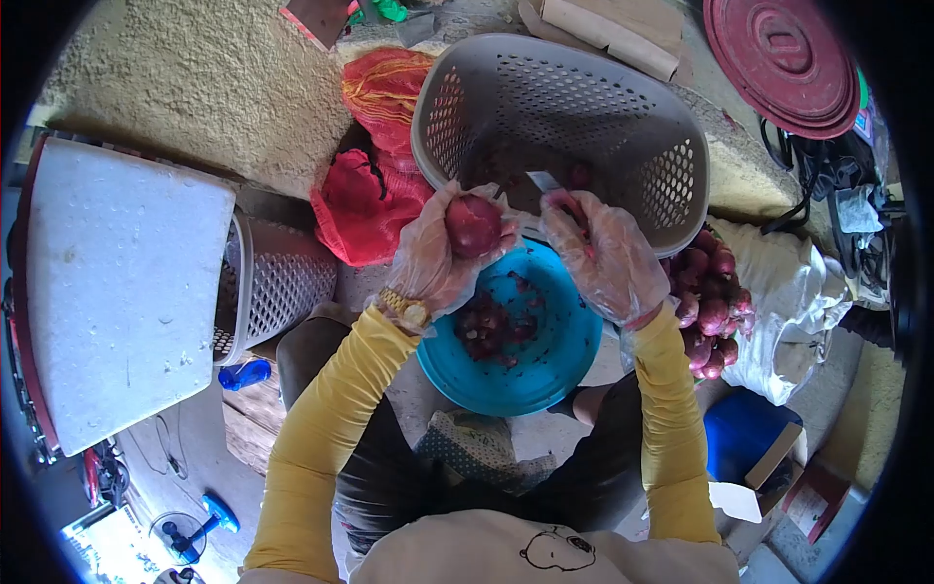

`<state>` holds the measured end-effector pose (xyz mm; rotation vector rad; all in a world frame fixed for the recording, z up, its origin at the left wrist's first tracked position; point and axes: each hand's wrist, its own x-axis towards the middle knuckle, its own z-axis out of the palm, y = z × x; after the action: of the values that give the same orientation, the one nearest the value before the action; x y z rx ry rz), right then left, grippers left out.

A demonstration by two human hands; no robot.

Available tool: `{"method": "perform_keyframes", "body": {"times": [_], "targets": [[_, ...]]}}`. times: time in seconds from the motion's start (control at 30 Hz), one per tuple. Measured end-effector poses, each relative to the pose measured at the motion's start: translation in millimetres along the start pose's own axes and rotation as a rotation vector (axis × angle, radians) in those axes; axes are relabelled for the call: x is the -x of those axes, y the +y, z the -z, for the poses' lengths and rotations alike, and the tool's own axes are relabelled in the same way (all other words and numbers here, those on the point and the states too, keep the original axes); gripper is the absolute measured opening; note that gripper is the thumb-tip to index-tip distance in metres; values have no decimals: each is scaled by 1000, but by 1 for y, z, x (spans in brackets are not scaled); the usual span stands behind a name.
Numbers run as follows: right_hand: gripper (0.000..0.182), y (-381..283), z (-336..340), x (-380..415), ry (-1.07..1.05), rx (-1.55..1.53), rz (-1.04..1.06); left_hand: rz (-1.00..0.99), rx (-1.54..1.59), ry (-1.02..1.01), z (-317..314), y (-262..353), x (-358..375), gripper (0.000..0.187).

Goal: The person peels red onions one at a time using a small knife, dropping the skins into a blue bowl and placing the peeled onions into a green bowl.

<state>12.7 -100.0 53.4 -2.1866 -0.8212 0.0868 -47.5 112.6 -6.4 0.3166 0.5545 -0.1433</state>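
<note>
My left hand [438, 255], in a clear plastic glove, is closed around a red onion [474, 226]. My right hand [608, 258], gloved the same way, grips a small knife [544, 181] whose short blade points up and left; the handle is mostly hidden in my fingers. The blade is apart from the onion. Below both hands sits a turquoise basin [574, 365] with onion skins and scraps [496, 326] inside. Just beyond my hands stands a grey perforated basket [671, 117], with a red onion [579, 175] near its bottom.
Red onions [715, 307] spill from a white sack [778, 282] at the right. Red mesh bags [365, 219] lie left of the basket. A white foam board [126, 282] and another perforated basket [292, 277] are farther left. A dark red lid [783, 58] sits upper right.
</note>
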Motion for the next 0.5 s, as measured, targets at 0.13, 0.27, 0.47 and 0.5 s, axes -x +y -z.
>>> {"method": "perform_keyframes", "body": {"times": [0.13, 0.27, 0.47, 0.5], "targets": [[29, -10, -16, 0, -55, -5, 140, -68, -148, -11, 17, 8, 28, 38], [26, -19, -31, 11, -185, -374, 87, -143, -282, -72, 24, 9, 50, 38], [24, -15, -38, 17, -397, -789, -172, -325, -281, -15, 29, -2, 54, 42], [25, -14, -37, 18, -430, -866, -205, -317, -280, -16, 26, -3, 54, 42]]}}
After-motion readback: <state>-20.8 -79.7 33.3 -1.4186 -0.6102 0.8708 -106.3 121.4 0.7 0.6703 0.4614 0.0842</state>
